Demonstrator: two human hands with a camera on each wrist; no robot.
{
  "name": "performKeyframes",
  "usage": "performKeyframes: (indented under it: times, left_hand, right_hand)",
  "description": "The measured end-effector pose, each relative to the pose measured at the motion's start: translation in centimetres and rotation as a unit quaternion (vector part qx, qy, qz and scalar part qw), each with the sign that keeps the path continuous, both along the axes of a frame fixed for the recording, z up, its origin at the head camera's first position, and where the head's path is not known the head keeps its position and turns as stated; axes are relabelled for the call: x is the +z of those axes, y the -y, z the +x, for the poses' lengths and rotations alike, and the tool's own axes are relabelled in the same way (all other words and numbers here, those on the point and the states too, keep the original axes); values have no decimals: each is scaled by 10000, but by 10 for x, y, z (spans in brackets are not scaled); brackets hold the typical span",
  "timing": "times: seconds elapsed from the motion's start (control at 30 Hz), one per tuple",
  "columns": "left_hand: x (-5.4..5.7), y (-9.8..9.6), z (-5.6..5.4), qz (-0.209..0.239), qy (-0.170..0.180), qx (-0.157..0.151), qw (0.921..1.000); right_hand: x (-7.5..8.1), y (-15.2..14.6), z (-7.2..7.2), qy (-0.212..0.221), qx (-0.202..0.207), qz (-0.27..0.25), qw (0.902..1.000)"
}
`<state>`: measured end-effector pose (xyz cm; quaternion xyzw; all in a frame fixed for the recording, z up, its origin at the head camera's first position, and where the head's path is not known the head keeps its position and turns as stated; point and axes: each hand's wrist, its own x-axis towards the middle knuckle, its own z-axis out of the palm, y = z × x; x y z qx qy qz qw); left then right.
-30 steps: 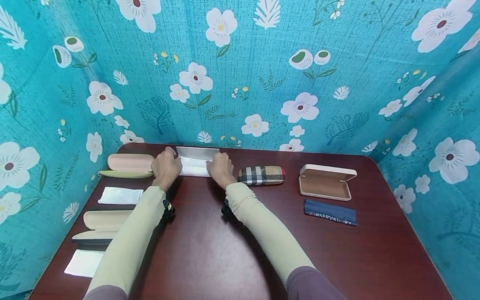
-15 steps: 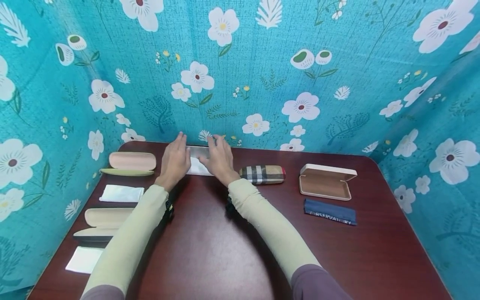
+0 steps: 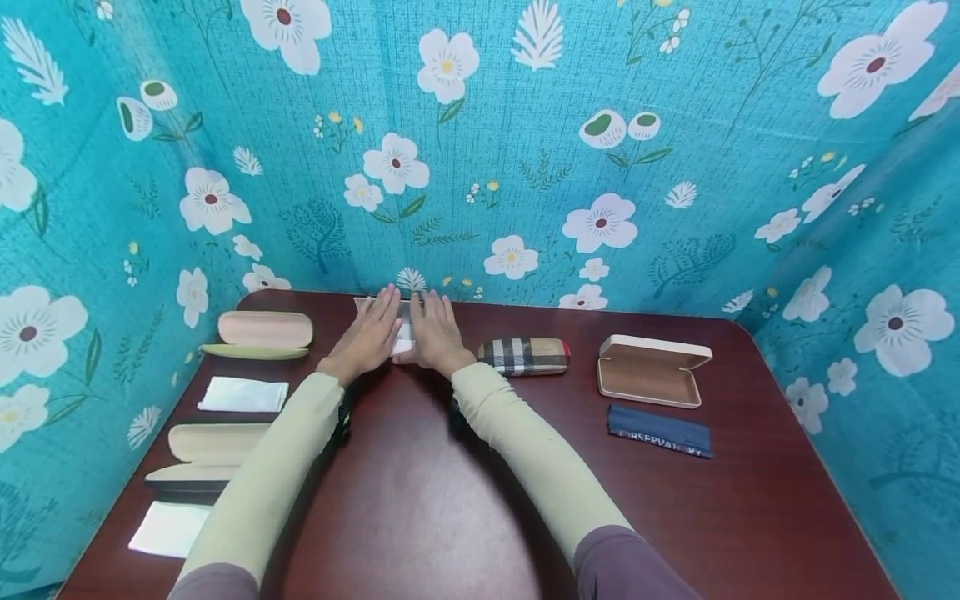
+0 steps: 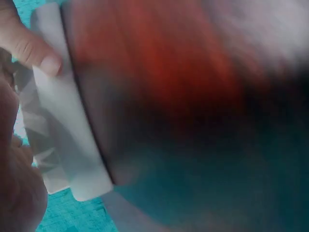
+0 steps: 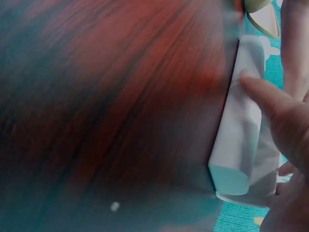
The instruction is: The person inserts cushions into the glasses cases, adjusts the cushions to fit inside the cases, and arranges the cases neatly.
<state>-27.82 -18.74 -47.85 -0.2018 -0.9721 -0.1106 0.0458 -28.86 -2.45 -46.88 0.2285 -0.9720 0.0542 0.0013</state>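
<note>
A white glasses case [image 3: 403,332] with a silvery inner lid lies at the back edge of the table, mostly hidden by both hands. My left hand [image 3: 367,335] rests over its left part with the fingers stretched out. Close beside it, my right hand [image 3: 435,332] lies over the right part, its fingers also straight. In the left wrist view a thumb touches the long pale front of the case [image 4: 72,125]. The right wrist view has a thumb lying on the case front [image 5: 236,121], with the lid standing behind.
On the left lie an opened pink-and-green case [image 3: 264,330], a white cloth [image 3: 243,394], an opened cream-and-black case [image 3: 213,443] and another white cloth [image 3: 171,528]. To the right are a plaid case [image 3: 527,356], an opened brown-lined case [image 3: 651,377] and a navy cloth [image 3: 658,430].
Both hands have gone from gripping the ends of the case to lying over it with fingers extended. They have come closer together, and the left hand has shifted right.
</note>
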Motion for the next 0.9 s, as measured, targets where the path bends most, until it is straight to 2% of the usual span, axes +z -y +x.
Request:
performKeyframes:
  times: [0.1,0.27,0.47,0.67,0.9]
  left_hand:
    - [-1,3,2,48,140,-125,9998]
    - [2,12,5,30,-37,-437,9990]
    - [7,22,6,1,-40,-666,9978]
    - [7,22,9,102,-412,-843,9955]
    - [4,20,14,44,-855,-705,9938]
  right_hand:
    - [-1,2,0,62,-33,-50,10000]
    - [-1,5,1,-194,51,-114,9997]
    - [-2,5,3,-462,167,-32,9988]
    - [-7,5,3,-587,170,-142,9980]
    - [-5,5,8,-458,5,-361,9983]
